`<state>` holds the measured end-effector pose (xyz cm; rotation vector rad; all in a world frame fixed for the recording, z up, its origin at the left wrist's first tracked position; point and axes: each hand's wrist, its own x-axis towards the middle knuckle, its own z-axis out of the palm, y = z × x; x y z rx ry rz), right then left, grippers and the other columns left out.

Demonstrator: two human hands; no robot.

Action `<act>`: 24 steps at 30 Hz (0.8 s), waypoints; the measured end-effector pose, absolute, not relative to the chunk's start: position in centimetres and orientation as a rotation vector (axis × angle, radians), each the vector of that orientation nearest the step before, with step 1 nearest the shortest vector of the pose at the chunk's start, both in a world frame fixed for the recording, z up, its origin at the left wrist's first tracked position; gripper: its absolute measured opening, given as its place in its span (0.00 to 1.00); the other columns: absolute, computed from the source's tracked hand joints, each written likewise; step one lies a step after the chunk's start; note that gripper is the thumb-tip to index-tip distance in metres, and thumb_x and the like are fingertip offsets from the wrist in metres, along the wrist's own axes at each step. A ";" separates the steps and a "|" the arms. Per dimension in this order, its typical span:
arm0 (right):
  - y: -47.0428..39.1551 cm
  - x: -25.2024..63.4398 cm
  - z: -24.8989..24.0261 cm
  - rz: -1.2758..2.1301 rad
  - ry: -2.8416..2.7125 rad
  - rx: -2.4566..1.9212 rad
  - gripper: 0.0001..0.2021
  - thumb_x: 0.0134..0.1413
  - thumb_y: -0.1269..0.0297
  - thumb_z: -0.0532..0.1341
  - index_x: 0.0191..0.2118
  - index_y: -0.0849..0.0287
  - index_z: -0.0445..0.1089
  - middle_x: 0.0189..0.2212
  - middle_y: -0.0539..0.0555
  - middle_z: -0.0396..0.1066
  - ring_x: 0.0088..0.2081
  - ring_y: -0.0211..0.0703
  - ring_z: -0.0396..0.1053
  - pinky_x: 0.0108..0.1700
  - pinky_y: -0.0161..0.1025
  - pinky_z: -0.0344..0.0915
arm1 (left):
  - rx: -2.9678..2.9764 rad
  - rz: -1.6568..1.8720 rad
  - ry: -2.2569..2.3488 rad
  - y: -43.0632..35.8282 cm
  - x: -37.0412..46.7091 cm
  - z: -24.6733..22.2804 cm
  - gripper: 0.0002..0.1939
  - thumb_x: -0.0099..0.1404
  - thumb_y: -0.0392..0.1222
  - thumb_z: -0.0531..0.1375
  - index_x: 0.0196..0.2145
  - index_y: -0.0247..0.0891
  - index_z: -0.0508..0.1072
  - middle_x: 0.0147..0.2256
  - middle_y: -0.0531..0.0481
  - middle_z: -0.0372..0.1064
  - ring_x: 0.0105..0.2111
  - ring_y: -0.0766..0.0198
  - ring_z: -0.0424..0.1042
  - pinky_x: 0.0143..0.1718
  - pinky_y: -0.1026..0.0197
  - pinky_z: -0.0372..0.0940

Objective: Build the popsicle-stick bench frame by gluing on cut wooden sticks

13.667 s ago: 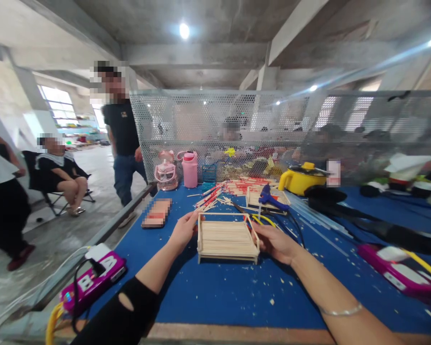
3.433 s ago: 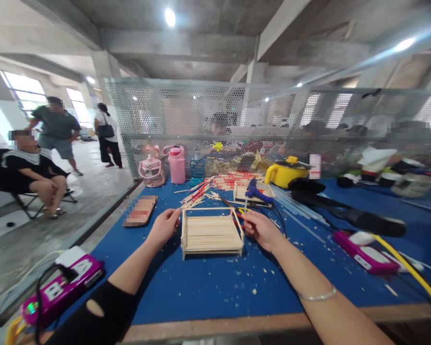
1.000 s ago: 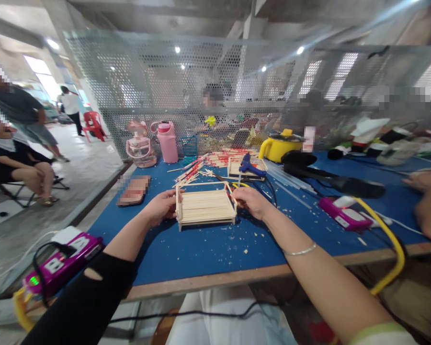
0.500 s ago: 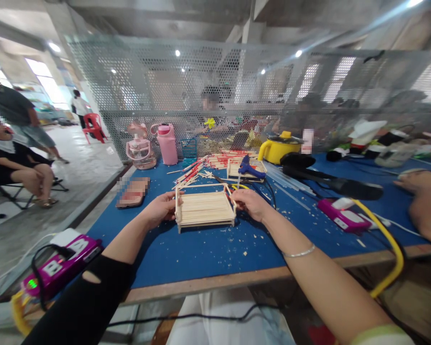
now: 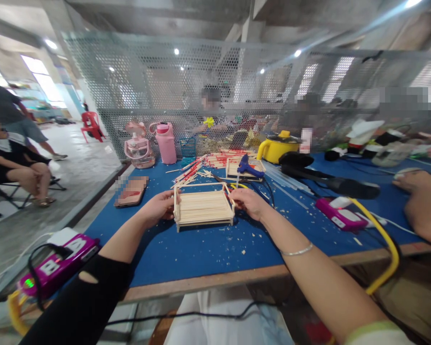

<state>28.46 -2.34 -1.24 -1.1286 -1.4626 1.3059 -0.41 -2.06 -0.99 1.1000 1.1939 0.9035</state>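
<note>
A small bed-like frame built of thin wooden sticks (image 5: 204, 207) is upright at the middle of the blue table, with a slatted floor, short legs and low rails. My left hand (image 5: 161, 207) grips its left end, and my right hand (image 5: 249, 202) holds the right end, fingertips partly hidden behind the posts. Just behind it, a blue hot glue gun (image 5: 250, 167) rests on a second stick frame (image 5: 233, 168). Loose sticks with red ends (image 5: 221, 159) lie piled farther back.
Clear glue sticks (image 5: 289, 187), a yellow pot (image 5: 278, 147) and purple power strips (image 5: 339, 214) (image 5: 59, 261) surround the work area. A phone (image 5: 132, 190) and pink bottles (image 5: 165, 143) stand left. Another person's hand (image 5: 425, 203) is at the right. Wood crumbs dot the table (image 5: 201, 258).
Both hands keep their hold on the stick frame, which stays in place. The whole view has shifted very slightly.
</note>
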 end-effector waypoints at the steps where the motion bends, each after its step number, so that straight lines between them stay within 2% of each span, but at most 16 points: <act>1: -2.4 28.5 -1.0 1.289 -1.461 -1.134 0.17 0.39 0.52 0.63 0.16 0.60 0.62 0.12 0.44 0.56 0.17 0.30 0.49 0.21 0.33 0.43 | 1.157 0.904 1.283 -2.5 -0.8 -0.3 0.27 0.54 0.45 0.66 0.50 0.35 0.69 0.27 0.49 0.72 0.19 0.68 0.67 0.19 0.67 0.59; 3: -2.4 28.9 -0.2 1.234 -1.446 -1.146 0.19 0.44 0.48 0.59 0.18 0.59 0.62 0.13 0.45 0.56 0.17 0.31 0.50 0.21 0.34 0.44 | 1.273 0.986 1.569 -4.4 -1.1 1.3 0.23 0.59 0.46 0.62 0.50 0.33 0.69 0.28 0.48 0.73 0.19 0.66 0.68 0.19 0.66 0.58; 5: -2.4 29.3 1.0 1.160 -1.439 -1.148 0.19 0.48 0.48 0.56 0.19 0.58 0.61 0.14 0.45 0.56 0.17 0.31 0.51 0.21 0.34 0.45 | 1.432 1.339 1.865 -7.3 -0.3 2.5 0.18 0.61 0.44 0.60 0.47 0.32 0.71 0.28 0.50 0.71 0.22 0.66 0.68 0.21 0.67 0.60; 7: -2.5 29.7 2.3 1.111 -1.474 -1.142 0.16 0.47 0.53 0.59 0.20 0.59 0.62 0.15 0.44 0.57 0.18 0.31 0.51 0.22 0.33 0.46 | 1.489 1.807 1.961 -10.6 2.4 2.7 0.17 0.63 0.46 0.58 0.47 0.35 0.71 0.32 0.51 0.71 0.28 0.66 0.69 0.26 0.66 0.63; 8: -2.5 29.8 2.8 1.086 -1.540 -1.137 0.13 0.46 0.56 0.62 0.22 0.60 0.63 0.16 0.44 0.58 0.19 0.31 0.52 0.23 0.33 0.47 | 1.523 1.934 1.913 -12.0 4.3 2.4 0.16 0.64 0.46 0.57 0.46 0.36 0.71 0.33 0.51 0.71 0.27 0.66 0.69 0.27 0.66 0.64; 9: -2.6 29.9 3.1 1.044 -1.640 -1.130 0.10 0.45 0.59 0.63 0.24 0.60 0.65 0.17 0.45 0.60 0.20 0.31 0.54 0.24 0.33 0.49 | 1.655 1.886 1.733 -13.1 6.4 1.8 0.14 0.63 0.45 0.58 0.45 0.36 0.72 0.34 0.50 0.71 0.28 0.66 0.70 0.27 0.65 0.66; 11: -2.6 30.0 3.2 0.868 -1.883 -1.107 0.06 0.47 0.63 0.62 0.28 0.60 0.67 0.20 0.45 0.63 0.22 0.32 0.57 0.26 0.32 0.53 | 1.925 1.642 1.499 -14.2 10.5 0.4 0.14 0.62 0.42 0.59 0.46 0.37 0.71 0.40 0.46 0.73 0.37 0.62 0.73 0.40 0.60 0.69; 13: -2.5 30.2 2.7 0.588 -2.071 -1.067 0.04 0.51 0.66 0.59 0.30 0.60 0.67 0.22 0.47 0.64 0.24 0.33 0.59 0.27 0.33 0.56 | 1.991 1.492 1.514 -14.0 13.8 -1.1 0.17 0.62 0.40 0.58 0.49 0.34 0.70 0.46 0.40 0.71 0.46 0.56 0.71 0.48 0.53 0.67; 16: -2.3 30.9 2.7 0.165 -2.231 -0.936 0.04 0.54 0.69 0.57 0.31 0.60 0.67 0.24 0.49 0.67 0.26 0.35 0.62 0.30 0.35 0.58 | 1.986 1.406 1.601 -12.8 15.9 -2.5 0.20 0.64 0.41 0.56 0.52 0.30 0.69 0.51 0.35 0.68 0.52 0.52 0.68 0.52 0.48 0.66; 19: -3.1 31.7 5.4 -0.146 -2.373 -0.707 0.02 0.54 0.70 0.59 0.31 0.59 0.69 0.26 0.50 0.69 0.30 0.37 0.65 0.35 0.39 0.60 | 2.030 1.393 1.637 -12.5 16.0 -3.2 0.20 0.65 0.40 0.55 0.53 0.30 0.67 0.53 0.35 0.67 0.54 0.51 0.66 0.53 0.48 0.65; 21: -4.2 32.0 7.8 -0.033 -2.252 -0.710 0.02 0.54 0.70 0.61 0.33 0.57 0.70 0.27 0.48 0.69 0.28 0.35 0.65 0.32 0.37 0.61 | 2.079 1.375 1.651 -12.6 16.0 -3.5 0.20 0.65 0.40 0.54 0.54 0.31 0.67 0.53 0.36 0.67 0.55 0.52 0.65 0.54 0.48 0.65; 23: -5.1 32.2 9.1 0.193 -1.976 -0.741 0.05 0.59 0.69 0.56 0.37 0.55 0.69 0.27 0.47 0.66 0.28 0.34 0.64 0.30 0.36 0.61 | 2.136 1.347 1.674 -12.8 16.2 -3.7 0.20 0.65 0.39 0.54 0.54 0.32 0.67 0.53 0.37 0.67 0.56 0.51 0.65 0.54 0.46 0.65; 24: -5.4 32.2 8.9 0.166 -1.853 -0.694 0.06 0.60 0.70 0.55 0.36 0.55 0.69 0.26 0.47 0.66 0.27 0.33 0.64 0.30 0.36 0.62 | 2.167 1.333 1.689 -12.8 16.3 -3.7 0.20 0.65 0.39 0.54 0.54 0.32 0.67 0.53 0.38 0.68 0.56 0.51 0.64 0.54 0.46 0.65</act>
